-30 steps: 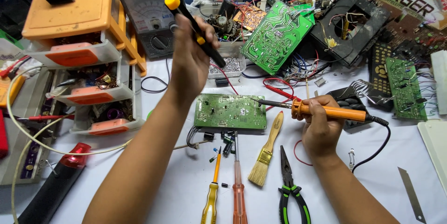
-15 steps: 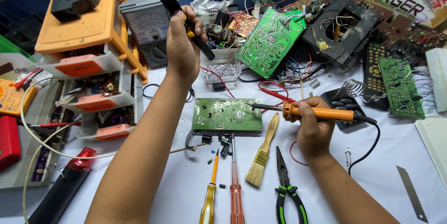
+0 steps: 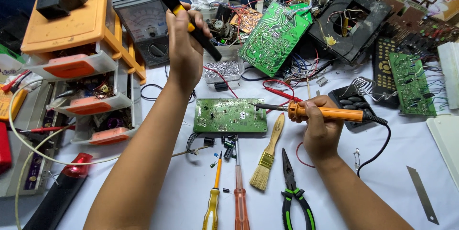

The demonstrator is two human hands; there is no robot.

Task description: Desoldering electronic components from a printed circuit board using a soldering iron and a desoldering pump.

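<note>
Left hand (image 3: 184,43) has lifted higher than a second ago, fist wrapped round a black-and-yellow desoldering pump (image 3: 184,16), clear of the green rectangular circuit board (image 3: 230,115) lying mid-counter. Right hand (image 3: 319,127) grips the orange-handled soldering iron (image 3: 325,112), tip at the board's right edge. Open white counter (image 3: 411,149) lies rightward; tools crowd the near side.

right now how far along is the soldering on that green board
Done: loose components already lie beside the green board. In hand: the right hand holds the soldering iron tip on the board's edge, and the left hand lifts the black-and-yellow tool. What's left: can't tell.
</note>
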